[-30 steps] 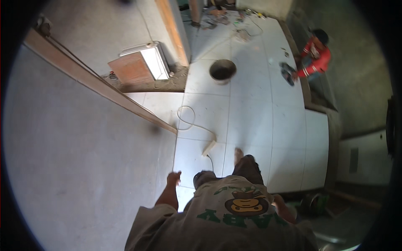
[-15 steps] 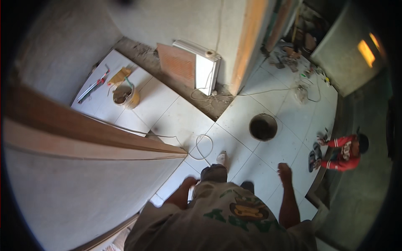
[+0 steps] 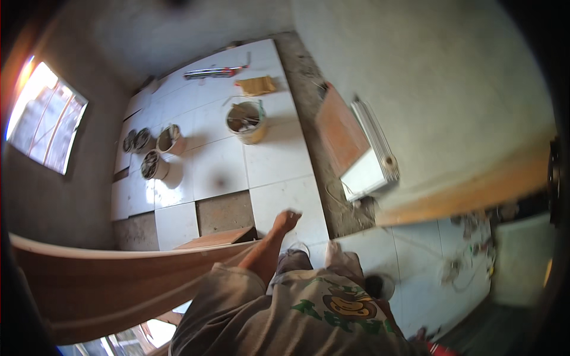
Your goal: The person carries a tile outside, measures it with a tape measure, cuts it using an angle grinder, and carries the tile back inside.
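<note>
A: Where to look for the left hand (image 3: 288, 221)?

B: Just ahead of the shirt (image 3: 350, 326), at the end of a bare forearm (image 3: 264, 254), against a white tile (image 3: 284, 191) of the floor.

A: And the grip?

B: Fingers loosely curled; too small and soft in the view to judge whether parted or drawn together.

A: How about the right hand?

B: Hidden from sight, so impossible to judge its grip.

A: What to note near the left hand?

B: Behind it in the view, the tile. To the left, a bare gap (image 3: 224, 215) in the tiling, with a brown board (image 3: 214, 238) along the near edge. Farther forward, a bucket (image 3: 249, 136) with things sticking up inside, then a tan bag (image 3: 256, 86) and a long red-and-silver tool (image 3: 212, 73).

A: And farther left?

B: More buckets (image 3: 177, 146), grouped on the tiling near a bright window (image 3: 50, 118).

A: To the right?

B: Past a strip of bare ground (image 3: 325, 155), a reddish panel (image 3: 341, 127) tilted beside white slabs (image 3: 369, 183), with a thin cable (image 3: 333, 196) at the foot.
</note>
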Demonstrator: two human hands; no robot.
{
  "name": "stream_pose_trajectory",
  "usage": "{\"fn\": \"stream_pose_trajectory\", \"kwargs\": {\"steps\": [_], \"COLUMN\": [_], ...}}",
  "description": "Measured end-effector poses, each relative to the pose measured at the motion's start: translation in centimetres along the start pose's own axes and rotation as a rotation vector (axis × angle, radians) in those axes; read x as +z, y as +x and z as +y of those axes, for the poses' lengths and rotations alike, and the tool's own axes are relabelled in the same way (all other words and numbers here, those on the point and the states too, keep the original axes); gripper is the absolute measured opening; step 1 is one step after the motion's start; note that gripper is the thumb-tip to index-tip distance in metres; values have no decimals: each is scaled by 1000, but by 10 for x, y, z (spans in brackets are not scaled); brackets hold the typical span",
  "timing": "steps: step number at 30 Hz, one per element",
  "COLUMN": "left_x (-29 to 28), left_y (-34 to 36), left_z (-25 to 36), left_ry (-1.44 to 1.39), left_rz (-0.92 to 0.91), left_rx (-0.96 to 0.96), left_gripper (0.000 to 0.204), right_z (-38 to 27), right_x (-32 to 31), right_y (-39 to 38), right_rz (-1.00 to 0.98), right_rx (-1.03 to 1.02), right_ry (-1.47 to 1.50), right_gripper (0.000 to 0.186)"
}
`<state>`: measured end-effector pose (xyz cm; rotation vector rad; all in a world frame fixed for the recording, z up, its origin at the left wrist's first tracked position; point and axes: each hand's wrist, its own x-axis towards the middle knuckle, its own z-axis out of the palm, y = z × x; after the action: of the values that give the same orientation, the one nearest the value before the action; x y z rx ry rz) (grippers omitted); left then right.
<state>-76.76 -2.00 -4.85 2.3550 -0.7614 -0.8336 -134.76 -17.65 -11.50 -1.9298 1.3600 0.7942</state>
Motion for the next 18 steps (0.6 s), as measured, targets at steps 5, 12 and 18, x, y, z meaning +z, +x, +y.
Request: {"fn": "stream_pose_trajectory", "kwargs": {"steps": [5,12,18], "left_x": [-6,-18,-188], "left_y": [-59,7,159], "left_z": [-111,-169,-144], "left_ry": [-215,-364,-493], "left_rz": [6,-89,357], "left_rx": [-513,-1008,-491], "left_gripper": [55,48,55], "right_z": [-106,-405,-649], "right_x": [-174,-227,-236], "right_y": [115,244,266], "right_rz": [21,-301,-395], "right_rx": [-88,-658,-949], "right_ry": [4,-350,-398], "right_gripper": [40,40,52]}}
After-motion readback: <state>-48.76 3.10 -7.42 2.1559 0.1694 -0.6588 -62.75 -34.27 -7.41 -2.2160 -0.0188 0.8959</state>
